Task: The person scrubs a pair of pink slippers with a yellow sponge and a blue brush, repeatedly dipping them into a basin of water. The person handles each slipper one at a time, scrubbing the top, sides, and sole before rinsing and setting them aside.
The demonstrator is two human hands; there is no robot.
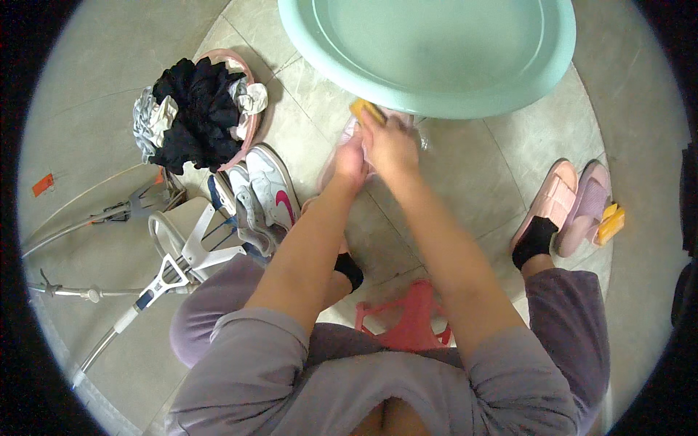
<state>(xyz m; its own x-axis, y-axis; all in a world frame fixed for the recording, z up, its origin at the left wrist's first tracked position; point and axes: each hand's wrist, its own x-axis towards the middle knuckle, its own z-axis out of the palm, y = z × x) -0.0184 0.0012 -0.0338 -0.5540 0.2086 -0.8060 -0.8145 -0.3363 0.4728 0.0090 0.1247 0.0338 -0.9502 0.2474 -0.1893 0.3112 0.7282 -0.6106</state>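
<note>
Over the floor just below the basin's near rim, my right hand (393, 147) grips a yellow scrubbing brush (358, 106), its bristles hard to make out. Close against it, my left hand (351, 161) is closed on a pale pink item (347, 132), which looks like footwear; the hands hide much of it, so its exact kind cannot be told. Beyond the hands stands a large mint-green plastic basin (381, 95) with cloudy liquid inside.
A pink basin (254, 128) piled with dark and pale clothes (199, 111) stands at upper left, above sneakers (272, 188) and mop handles (128, 321). At right, a lilac slipper (586, 199) and a yellow object (611, 224) lie beside my slippered foot (553, 199). A red plastic stool (411, 319) is beneath me.
</note>
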